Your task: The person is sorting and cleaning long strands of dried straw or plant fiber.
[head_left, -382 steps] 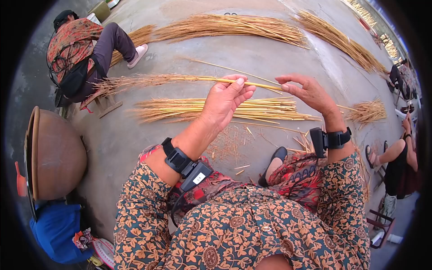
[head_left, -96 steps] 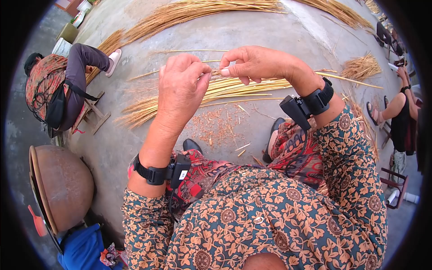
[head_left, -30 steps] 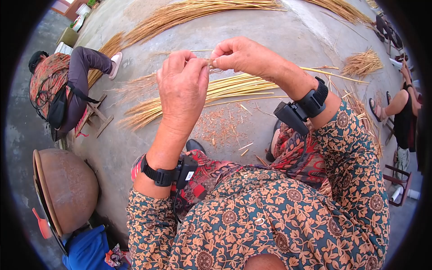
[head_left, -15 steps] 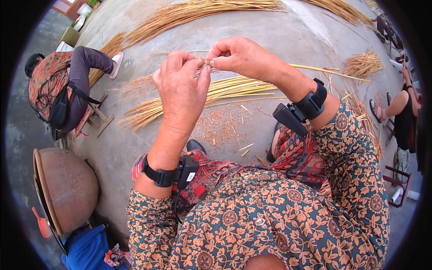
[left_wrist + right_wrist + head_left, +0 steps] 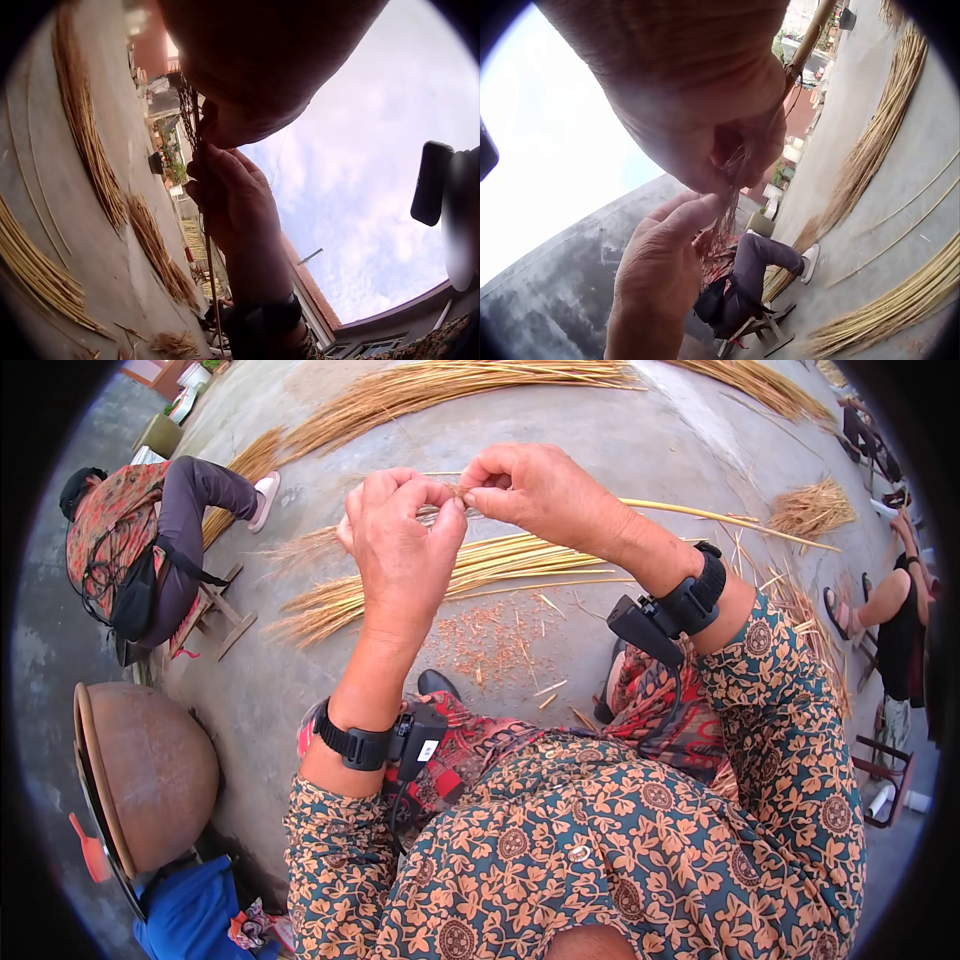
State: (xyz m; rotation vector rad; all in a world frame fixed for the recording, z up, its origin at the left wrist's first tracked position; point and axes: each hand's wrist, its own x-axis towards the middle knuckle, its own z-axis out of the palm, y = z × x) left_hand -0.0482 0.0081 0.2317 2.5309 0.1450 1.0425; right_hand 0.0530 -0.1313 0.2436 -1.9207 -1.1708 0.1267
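A long yellow broomcorn stalk [image 5: 720,517] runs rightward from behind my right hand [image 5: 545,495], which pinches its thin branched head between thumb and fingers. My left hand [image 5: 405,545] meets it tip to tip, thumb and forefinger pinching the same wispy branches [image 5: 724,221]. In the right wrist view the stem [image 5: 810,37] slants up past the right hand, and the fine strands hang between both hands. The left wrist view has the dark branched tuft [image 5: 187,112] beside the fingers. Below the hands lies a bundle of yellow stalks [image 5: 530,560] with brushy ends to the left.
More long bundles [image 5: 450,400] lie farther off on the concrete floor, with a short brushy bunch [image 5: 812,508] at right. Chaff [image 5: 490,645] is scattered near my feet. A big clay pot [image 5: 150,775] stands left, below a seated person [image 5: 130,550]. Another person sits far right.
Earlier the left hand held the stem and the right hand was open near its bare end; now both pinch the brushy head. Over the last second the fingers shift only slightly.
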